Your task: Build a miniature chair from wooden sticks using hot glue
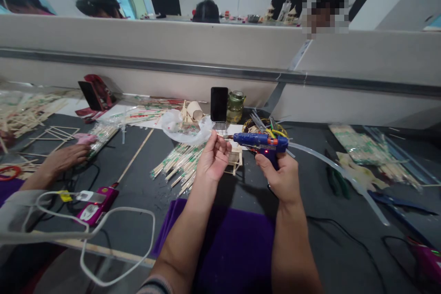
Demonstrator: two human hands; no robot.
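Observation:
My right hand (279, 175) grips a blue glue gun (259, 141) by its handle, nozzle pointing left, with a long clear glue stick (339, 172) trailing out its back to the right. My left hand (214, 156) is raised just left of the nozzle, fingers pinched on a thin wooden stick (219, 137) at the gun's tip. Behind both hands a small model of wooden sticks (235, 158) stands on the dark table (148, 165). A pile of wrapped chopsticks (179, 163) lies left of my left hand.
A phone (219, 104) stands upright by a green glass jar (235, 106). A co-worker's hand (65, 158) rests on the table at the left, near a magenta glue gun (98, 202) and white cable. Green pliers (336, 181) and more stick packs (361, 149) lie right. A divider wall runs behind.

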